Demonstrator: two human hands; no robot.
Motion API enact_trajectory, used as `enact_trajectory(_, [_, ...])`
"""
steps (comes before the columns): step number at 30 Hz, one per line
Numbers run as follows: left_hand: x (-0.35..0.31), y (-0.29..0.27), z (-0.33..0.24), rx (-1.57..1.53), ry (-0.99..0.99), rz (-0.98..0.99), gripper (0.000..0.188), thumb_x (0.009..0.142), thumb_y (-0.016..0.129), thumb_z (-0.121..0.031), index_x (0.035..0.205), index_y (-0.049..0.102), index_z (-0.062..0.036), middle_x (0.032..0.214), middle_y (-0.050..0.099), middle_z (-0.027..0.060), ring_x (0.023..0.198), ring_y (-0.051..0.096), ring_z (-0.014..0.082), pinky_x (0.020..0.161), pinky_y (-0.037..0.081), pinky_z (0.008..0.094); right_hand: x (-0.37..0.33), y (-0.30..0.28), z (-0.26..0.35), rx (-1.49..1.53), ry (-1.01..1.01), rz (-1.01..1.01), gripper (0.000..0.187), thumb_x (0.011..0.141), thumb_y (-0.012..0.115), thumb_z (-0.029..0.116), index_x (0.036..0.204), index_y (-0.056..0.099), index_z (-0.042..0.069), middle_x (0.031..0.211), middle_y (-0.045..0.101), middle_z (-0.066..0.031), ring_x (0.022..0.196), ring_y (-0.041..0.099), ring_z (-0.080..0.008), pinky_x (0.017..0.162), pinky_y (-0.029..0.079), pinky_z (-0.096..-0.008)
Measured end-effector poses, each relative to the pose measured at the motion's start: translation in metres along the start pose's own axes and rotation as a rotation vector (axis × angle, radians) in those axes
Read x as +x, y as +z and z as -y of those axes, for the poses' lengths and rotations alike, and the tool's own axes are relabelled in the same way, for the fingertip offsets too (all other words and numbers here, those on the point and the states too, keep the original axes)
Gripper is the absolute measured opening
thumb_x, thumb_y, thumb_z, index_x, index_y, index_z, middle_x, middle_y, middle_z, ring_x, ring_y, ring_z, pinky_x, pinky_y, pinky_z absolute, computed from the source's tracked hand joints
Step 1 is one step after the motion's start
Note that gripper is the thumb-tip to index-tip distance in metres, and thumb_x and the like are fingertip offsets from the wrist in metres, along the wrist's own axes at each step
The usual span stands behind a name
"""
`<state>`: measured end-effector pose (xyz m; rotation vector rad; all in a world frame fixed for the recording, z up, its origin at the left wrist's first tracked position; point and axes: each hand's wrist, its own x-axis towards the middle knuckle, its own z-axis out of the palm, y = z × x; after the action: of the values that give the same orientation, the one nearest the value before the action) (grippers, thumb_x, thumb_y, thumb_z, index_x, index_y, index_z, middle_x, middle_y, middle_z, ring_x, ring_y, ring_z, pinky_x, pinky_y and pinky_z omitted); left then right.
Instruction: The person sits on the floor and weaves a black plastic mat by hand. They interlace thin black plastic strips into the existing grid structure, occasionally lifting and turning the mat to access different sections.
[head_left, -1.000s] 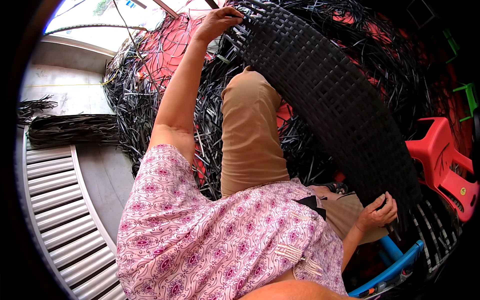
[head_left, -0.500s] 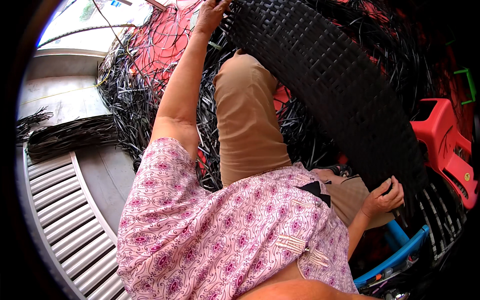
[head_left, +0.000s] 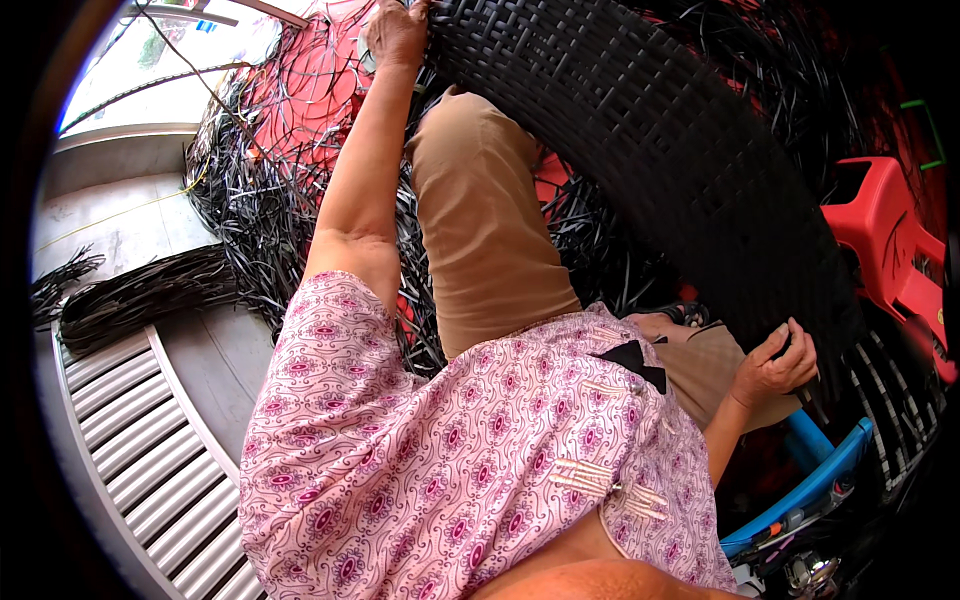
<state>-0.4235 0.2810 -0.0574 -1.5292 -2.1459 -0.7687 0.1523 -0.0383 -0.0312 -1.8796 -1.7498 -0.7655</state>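
Observation:
A long, curved panel woven from black flat plastic strips (head_left: pixel 640 120) lies across from the top middle to the lower right, beyond my knees. My left hand (head_left: pixel 398 38), arm stretched far forward, is closed on the panel's far left end; its fingertips are partly cut off by the frame's top. At the panel's near right end is my right hand (head_left: pixel 774 370), fingers bent and thumb drawn in toward them. What lies between those fingers is too dark and small to make out.
Heaps of loose black strips (head_left: pixel 255 200) cover the red floor. A bundle of strips (head_left: pixel 150 290) lies by a slatted metal rack (head_left: pixel 150 430) at left. To the right stand a red plastic stool (head_left: pixel 880 230) and a blue plastic piece (head_left: pixel 800 500) with tools beside it.
My left hand has shifted slightly left and up in the picture. My right hand and the panel's near end sit a little farther right and higher. Both hands keep their places on the panel.

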Motion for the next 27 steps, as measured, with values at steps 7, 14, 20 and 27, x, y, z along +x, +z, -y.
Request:
enact_trajectory(7, [-0.036, -0.117, -0.057, -0.277, 0.473, 0.170, 0.037, 0.087, 0.067, -0.017, 0.123, 0.063, -0.0112, 0.115, 0.063, 0.0130, 0.110, 0.058, 0.0325, 0.097, 0.044, 0.0443, 0.000, 0.002, -0.004, 0.020, -0.015, -0.009, 0.010, 0.097, 0.063, 0.018, 0.102, 0.069, 0.012, 0.100, 0.065, -0.0039, 0.093, 0.062, -0.0249, 0.082, 0.046, -0.0407])
enact_trajectory(14, [-0.084, -0.143, -0.133, -0.554, 0.888, 0.567, 0.050, 0.079, 0.056, 0.008, 0.124, 0.065, -0.0103, 0.118, 0.061, 0.0129, 0.114, 0.058, 0.0342, 0.100, 0.045, 0.0417, 0.000, -0.002, -0.006, 0.034, 0.034, 0.004, 0.009, 0.093, 0.067, 0.016, 0.100, 0.070, 0.011, 0.100, 0.065, -0.0056, 0.094, 0.062, -0.0264, 0.084, 0.047, -0.0421])
enact_trajectory(20, [-0.093, -0.146, -0.137, -0.341, 0.952, 0.556, 0.058, 0.075, 0.051, 0.011, 0.130, 0.059, -0.0069, 0.126, 0.058, 0.0165, 0.118, 0.055, 0.0373, 0.103, 0.042, 0.0435, -0.013, -0.012, -0.024, 0.244, 0.222, -0.129, 0.021, 0.085, 0.072, 0.006, 0.105, 0.065, 0.007, 0.104, 0.064, -0.0104, 0.099, 0.060, -0.0303, 0.089, 0.047, -0.0430])
enact_trajectory(27, [-0.131, -0.162, -0.190, -0.412, 0.863, 0.484, 0.036, 0.088, 0.057, 0.000, 0.122, 0.063, -0.0071, 0.118, 0.061, 0.0130, 0.113, 0.058, 0.0325, 0.098, 0.044, 0.0422, -0.053, -0.038, -0.080, 0.396, 0.692, -0.323, 0.009, 0.089, 0.068, 0.004, 0.097, 0.064, 0.003, 0.099, 0.063, -0.0080, 0.091, 0.061, -0.0215, 0.082, 0.050, -0.0331])
